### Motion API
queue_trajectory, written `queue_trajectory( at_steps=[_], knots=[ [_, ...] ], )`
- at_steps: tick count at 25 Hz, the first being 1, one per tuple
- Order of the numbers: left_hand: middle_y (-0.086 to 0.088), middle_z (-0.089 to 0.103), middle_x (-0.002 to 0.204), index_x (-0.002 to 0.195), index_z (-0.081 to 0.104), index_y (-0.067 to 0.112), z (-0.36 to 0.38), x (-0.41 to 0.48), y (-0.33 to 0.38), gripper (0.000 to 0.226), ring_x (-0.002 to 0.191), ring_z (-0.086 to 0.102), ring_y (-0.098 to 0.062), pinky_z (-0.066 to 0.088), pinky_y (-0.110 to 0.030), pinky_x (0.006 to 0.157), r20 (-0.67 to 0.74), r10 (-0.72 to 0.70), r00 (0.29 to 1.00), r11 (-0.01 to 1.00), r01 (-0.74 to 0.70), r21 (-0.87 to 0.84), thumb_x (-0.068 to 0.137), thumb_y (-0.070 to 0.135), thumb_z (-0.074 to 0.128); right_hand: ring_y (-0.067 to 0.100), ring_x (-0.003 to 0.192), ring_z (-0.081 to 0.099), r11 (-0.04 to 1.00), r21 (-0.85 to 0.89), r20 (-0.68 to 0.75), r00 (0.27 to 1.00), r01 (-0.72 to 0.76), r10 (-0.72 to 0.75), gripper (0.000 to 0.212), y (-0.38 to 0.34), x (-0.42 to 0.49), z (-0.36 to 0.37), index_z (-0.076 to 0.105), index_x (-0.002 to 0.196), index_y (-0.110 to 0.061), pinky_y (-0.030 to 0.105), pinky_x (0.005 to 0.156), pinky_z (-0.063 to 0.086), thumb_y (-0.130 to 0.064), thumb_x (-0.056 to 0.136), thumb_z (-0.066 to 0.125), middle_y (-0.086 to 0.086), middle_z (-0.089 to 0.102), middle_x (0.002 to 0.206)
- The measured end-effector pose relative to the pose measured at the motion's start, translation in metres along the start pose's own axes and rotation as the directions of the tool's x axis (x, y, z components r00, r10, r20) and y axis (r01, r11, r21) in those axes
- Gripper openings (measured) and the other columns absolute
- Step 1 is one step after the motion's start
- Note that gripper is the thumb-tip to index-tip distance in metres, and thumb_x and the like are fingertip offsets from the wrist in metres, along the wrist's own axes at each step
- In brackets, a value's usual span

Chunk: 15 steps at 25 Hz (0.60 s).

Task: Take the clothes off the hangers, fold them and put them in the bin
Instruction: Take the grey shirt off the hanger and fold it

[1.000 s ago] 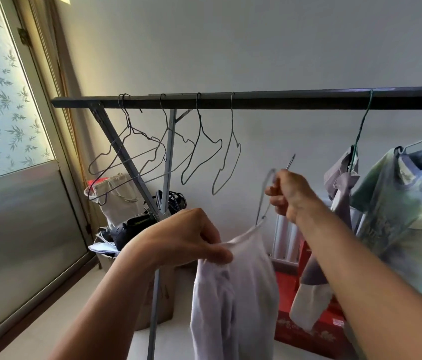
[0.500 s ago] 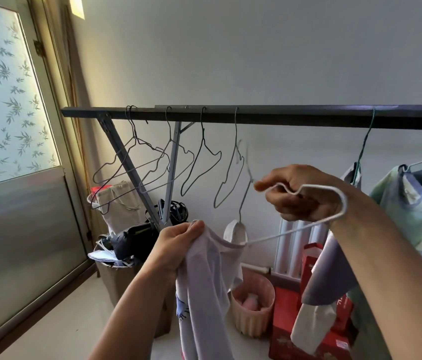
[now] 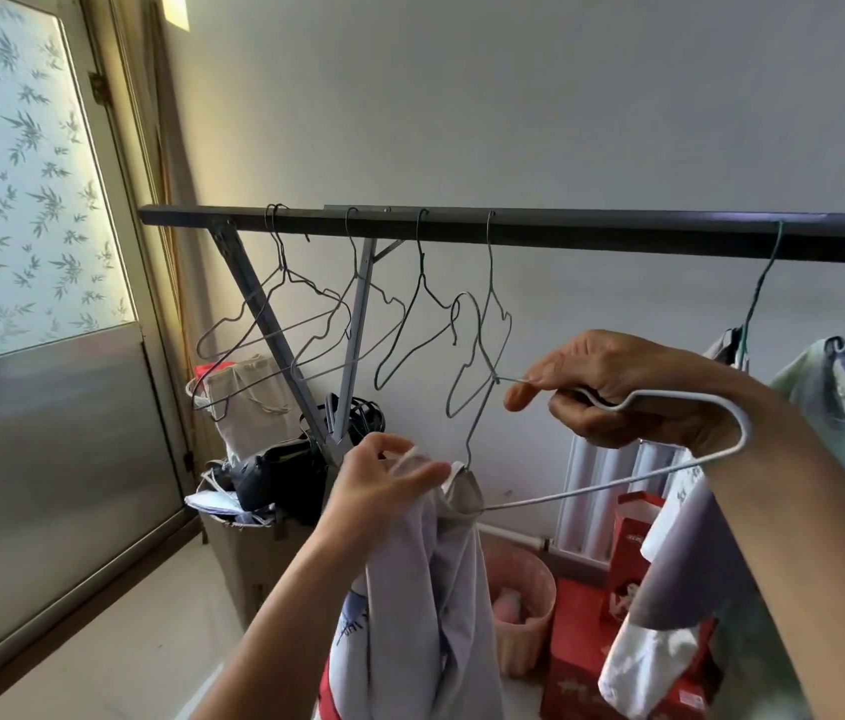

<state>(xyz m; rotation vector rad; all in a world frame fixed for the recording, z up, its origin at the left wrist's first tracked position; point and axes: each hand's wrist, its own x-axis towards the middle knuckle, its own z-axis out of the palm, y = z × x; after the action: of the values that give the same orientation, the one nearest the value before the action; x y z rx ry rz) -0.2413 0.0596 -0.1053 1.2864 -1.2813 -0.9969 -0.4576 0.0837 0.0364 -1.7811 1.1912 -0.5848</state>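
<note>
Found the pale lilac garment (image 3: 441, 589) off the rail (image 3: 566, 233), hanging bunched between the two arms, with its neck opening caught over one tip of the white wire hanger (image 3: 555, 495). Pinched at that opening by the left hand (image 3: 384, 491), thumb and fingers closed on a fold of cloth. Gripped at the hanger's shoulder by the right hand (image 3: 618, 387), fingers curled round the wire.

Judged a snag the likeliest trouble: a hard sideways pull with the tip inside the cloth could stretch or tear the neck. Judged a tangle possible too, since the held hanger's hook crossed, in this view, the nearest of the empty hangers (image 3: 410, 324) on the rail. Reckoned also on a drop to the floor, with only a light pinch bearing the whole garment once free.

Noticed a pink basket (image 3: 524, 605) on the floor just behind; could not tell whether it was the bin.

Made out blue print low on the garment, too creased to read. Saw pale marks on the red boxes (image 3: 581, 662) and dark marks on the hung clothes (image 3: 836, 407) at the right, all too blurred to read.
</note>
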Motion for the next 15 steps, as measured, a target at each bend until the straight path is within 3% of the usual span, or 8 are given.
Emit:
queue_trajectory(
  at_steps=[2, 4, 6, 7, 8, 10, 11, 15],
  knots=[
    [0.009, 0.070, 0.096, 0.104, 0.066, 0.032, 0.006, 0.001, -0.002, 0.047, 0.087, 0.065, -0.001, 0.052, -0.022, 0.071, 0.045, 0.046, 0.998, 0.967, -0.056, 0.249, 0.064, 0.048, 0.085, 0.008, 0.029, 0.024, 1.000, 0.004, 0.022, 1.000, 0.022, -0.022, 0.036, -0.002, 0.002, 0.003, 0.063, 0.105, 0.003, 0.017, 0.031, 0.027, -0.010, 0.105, 0.029, 0.001, 0.034, 0.036],
    [0.010, 0.072, 0.088, 0.093, 0.071, 0.031, 0.013, 0.000, -0.002, 0.030, 0.085, 0.067, -0.010, 0.055, -0.030, 0.074, 0.000, 0.157, 0.988, 0.833, -0.132, 0.537, 0.070, 0.050, 0.071, 0.008, 0.028, 0.025, 1.000, -0.006, 0.035, 0.999, 0.027, -0.027, 0.036, -0.004, 0.004, 0.004, 0.063, 0.103, 0.002, 0.017, 0.031, 0.027, -0.010, 0.105, 0.029, 0.001, 0.035, 0.036],
    [0.003, 0.069, 0.079, 0.083, 0.069, 0.022, 0.013, 0.001, -0.002, 0.020, 0.081, 0.064, -0.022, 0.052, -0.031, 0.068, -0.019, 0.232, 0.972, 0.692, -0.152, 0.706, 0.080, 0.039, 0.059, 0.009, 0.029, 0.025, 1.000, -0.021, 0.039, 0.999, 0.017, -0.016, 0.035, -0.002, 0.005, 0.002, 0.064, 0.102, 0.001, 0.017, 0.032, 0.028, -0.010, 0.105, 0.031, 0.001, 0.035, 0.036],
    [0.001, 0.068, 0.076, 0.079, 0.068, 0.019, 0.012, 0.004, -0.004, 0.020, 0.079, 0.063, -0.025, 0.050, -0.031, 0.066, -0.002, 0.226, 0.974, 0.684, -0.157, 0.713, 0.081, 0.035, 0.056, 0.009, 0.029, 0.025, 1.000, -0.022, 0.044, 0.999, 0.011, -0.010, 0.035, 0.000, 0.004, 0.001, 0.064, 0.101, 0.000, 0.017, 0.032, 0.027, -0.011, 0.105, 0.031, 0.001, 0.036, 0.037],
    [0.001, 0.068, 0.071, 0.076, 0.068, 0.016, 0.008, 0.008, -0.005, 0.021, 0.075, 0.063, -0.023, 0.050, -0.031, 0.066, 0.011, 0.175, 0.984, 0.749, -0.141, 0.647, 0.082, 0.033, 0.057, 0.009, 0.029, 0.025, 1.000, -0.017, 0.053, 0.999, 0.008, -0.007, 0.036, 0.002, 0.003, 0.000, 0.065, 0.101, -0.001, 0.017, 0.033, 0.027, -0.011, 0.105, 0.031, 0.001, 0.035, 0.037],
    [0.004, 0.069, 0.065, 0.073, 0.074, 0.013, -0.001, 0.014, -0.008, 0.020, 0.066, 0.063, -0.015, 0.051, -0.031, 0.068, 0.027, 0.009, 1.000, 0.924, -0.019, 0.382, 0.085, 0.025, 0.064, 0.009, 0.029, 0.024, 1.000, 0.013, 0.065, 0.998, 0.009, -0.010, 0.036, 0.005, 0.001, -0.003, 0.066, 0.101, -0.001, 0.017, 0.033, 0.024, -0.011, 0.104, 0.031, 0.001, 0.035, 0.037],
    [0.002, 0.072, 0.066, 0.074, 0.077, 0.013, -0.006, 0.017, -0.012, 0.018, 0.067, 0.064, -0.014, 0.053, -0.032, 0.070, -0.010, -0.051, 0.999, 0.960, 0.052, 0.276, 0.086, 0.019, 0.065, 0.009, 0.029, 0.024, 0.999, 0.032, 0.061, 0.998, 0.010, -0.012, 0.036, 0.006, 0.000, -0.006, 0.065, 0.102, 0.000, 0.017, 0.033, 0.024, -0.011, 0.104, 0.031, 0.001, 0.034, 0.037],
    [-0.008, 0.073, 0.080, 0.087, 0.076, 0.011, -0.022, 0.024, -0.025, 0.011, 0.074, 0.066, -0.018, 0.051, -0.029, 0.072, -0.110, -0.125, 0.986, 0.984, 0.137, 0.111, 0.090, 0.013, 0.066, 0.010, 0.032, 0.021, 0.995, 0.100, -0.100, 0.995, 0.016, -0.006, 0.033, 0.002, -0.001, -0.017, 0.063, 0.104, 0.005, 0.020, 0.034, 0.020, -0.010, 0.102, 0.034, 0.003, 0.032, 0.038]
  ],
)
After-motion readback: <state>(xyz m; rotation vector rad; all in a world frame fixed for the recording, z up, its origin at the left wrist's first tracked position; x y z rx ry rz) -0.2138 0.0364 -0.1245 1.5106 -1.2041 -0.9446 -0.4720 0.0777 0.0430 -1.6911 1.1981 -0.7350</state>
